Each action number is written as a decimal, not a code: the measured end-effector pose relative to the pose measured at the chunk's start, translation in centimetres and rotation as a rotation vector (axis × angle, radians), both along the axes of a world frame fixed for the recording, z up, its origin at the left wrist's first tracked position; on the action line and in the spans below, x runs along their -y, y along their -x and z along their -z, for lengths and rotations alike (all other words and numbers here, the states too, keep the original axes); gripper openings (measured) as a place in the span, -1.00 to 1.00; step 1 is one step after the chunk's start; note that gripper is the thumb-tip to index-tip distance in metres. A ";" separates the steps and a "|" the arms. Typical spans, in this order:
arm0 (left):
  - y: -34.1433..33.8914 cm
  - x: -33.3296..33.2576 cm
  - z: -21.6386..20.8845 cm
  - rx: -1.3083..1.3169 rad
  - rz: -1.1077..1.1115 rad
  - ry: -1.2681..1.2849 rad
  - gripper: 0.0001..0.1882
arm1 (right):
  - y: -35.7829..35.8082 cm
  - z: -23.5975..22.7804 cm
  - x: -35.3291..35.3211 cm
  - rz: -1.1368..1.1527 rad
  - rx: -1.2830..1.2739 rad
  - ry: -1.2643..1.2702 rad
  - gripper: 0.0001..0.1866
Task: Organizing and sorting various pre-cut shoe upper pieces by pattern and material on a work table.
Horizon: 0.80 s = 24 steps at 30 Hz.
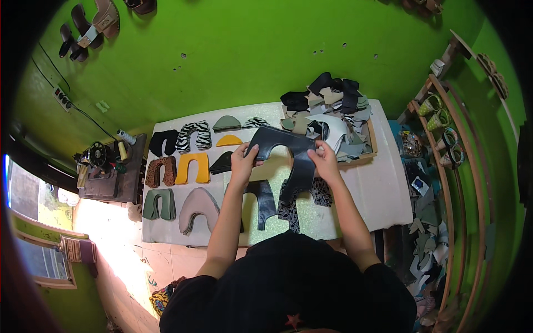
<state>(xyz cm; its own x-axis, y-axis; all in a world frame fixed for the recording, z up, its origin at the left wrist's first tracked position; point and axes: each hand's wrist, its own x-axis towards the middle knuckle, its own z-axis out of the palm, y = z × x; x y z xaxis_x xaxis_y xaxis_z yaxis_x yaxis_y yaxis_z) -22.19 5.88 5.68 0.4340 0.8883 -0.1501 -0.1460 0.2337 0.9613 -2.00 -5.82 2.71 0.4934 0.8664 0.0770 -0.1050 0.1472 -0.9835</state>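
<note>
My left hand (243,163) and my right hand (324,161) hold a black leather-like cutout (284,139) above the table. It is a curved piece with a wide arch cut into it. The left fingers pinch its left end, and the right fingers grip its right side near the bend. Under it on the table lie another black cutout (264,201) and dark pieces with a grey line pattern (289,215), partly hidden. Left of my left hand are a black half-moon stack (222,162), a yellow arch stack (192,168) and a taupe arch stack (199,208).
More stacks, zebra-striped (194,136), leopard-print (160,172) and green (159,204), cover the left of the white table (388,194). A box (363,157) heaped with scraps stands at the back right. A sewing machine (97,158) is at left, a wooden rack (444,183) at right.
</note>
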 end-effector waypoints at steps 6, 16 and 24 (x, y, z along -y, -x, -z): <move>-2.1 -1.0 2.5 0.081 -0.081 0.067 -0.75 | -7.8 0.2 -4.5 -0.002 0.078 0.138 -0.79; -3.3 0.4 7.0 -0.054 -0.092 0.151 -0.70 | -11.4 3.0 -8.7 0.182 1.182 0.269 -0.93; -3.1 0.8 7.7 -0.007 0.013 0.173 -0.70 | -10.7 3.6 -8.8 0.197 1.229 0.237 -0.86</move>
<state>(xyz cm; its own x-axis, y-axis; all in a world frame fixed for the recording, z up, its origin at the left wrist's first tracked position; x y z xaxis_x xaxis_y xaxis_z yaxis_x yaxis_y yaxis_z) -19.08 5.11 -1.98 0.4442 0.8431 -0.3030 -0.1352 0.3974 0.9076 8.73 3.02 -0.93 0.3292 0.8417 0.4280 0.8967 -0.1367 -0.4211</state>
